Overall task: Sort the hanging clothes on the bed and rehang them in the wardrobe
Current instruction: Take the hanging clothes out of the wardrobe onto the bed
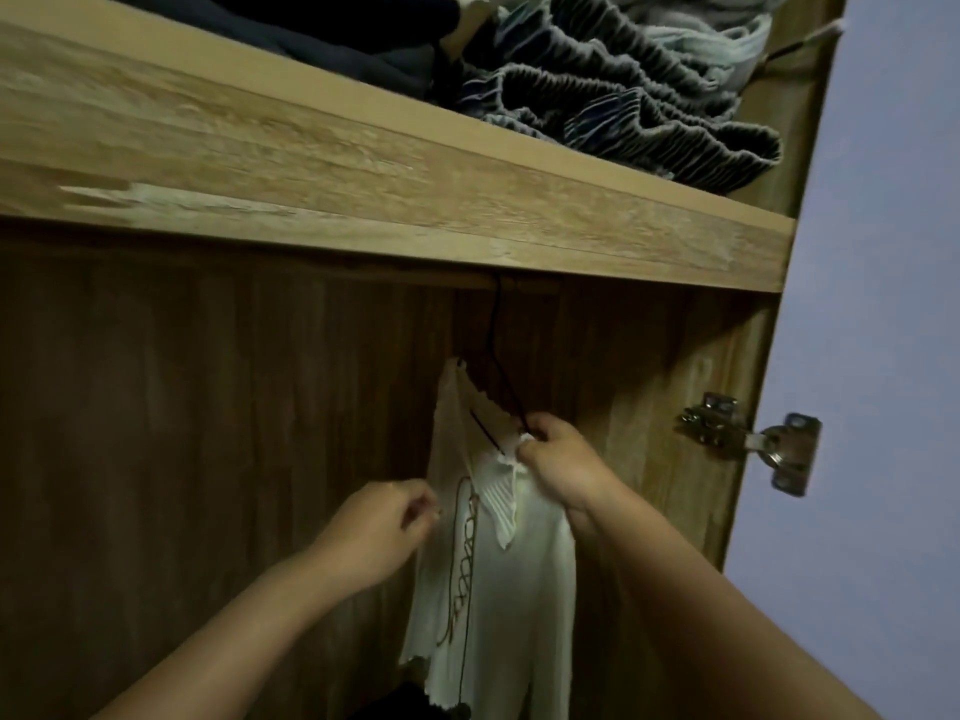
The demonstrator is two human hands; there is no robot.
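head view: the camera is looking up into a wooden wardrobe (156,407). a white pleated top (498,579) is hanging on a thin black hanger (501,379), and the hanger's hook is going up behind the front edge of the shelf (363,163); the rail itself is hidden, so whether the hook is seated on it can't be told. the top is sitting in the right part of the hanging bay, near the right side panel. dark lacing (464,553) is running down its left front, and a thin dark cord is dangling to the hem.

the right hand (563,467) is reaching up to the near shoulder of the top, fingers curled, pinching the white fabric right where the hanger arm ends. the left hand (382,530) is hovering at the left edge of the top, thumb and forefinger drawn close together at the fabric edge; whether it is actually pinching cloth can't be told, the contact is too dim and blurred. both forearms are coming in from the bottom of the frame.

on the shelf above, a grey-blue ruffled garment (618,90) is lying bunched, overhanging the front edge at the right, with dark folded clothes (311,28) beside it to the left. a metal door hinge (748,439) is sitting on the right side panel. a pale wall (893,304) is showing to the right of the wardrobe. something dark is sitting below the top's hem, too dim to identify.
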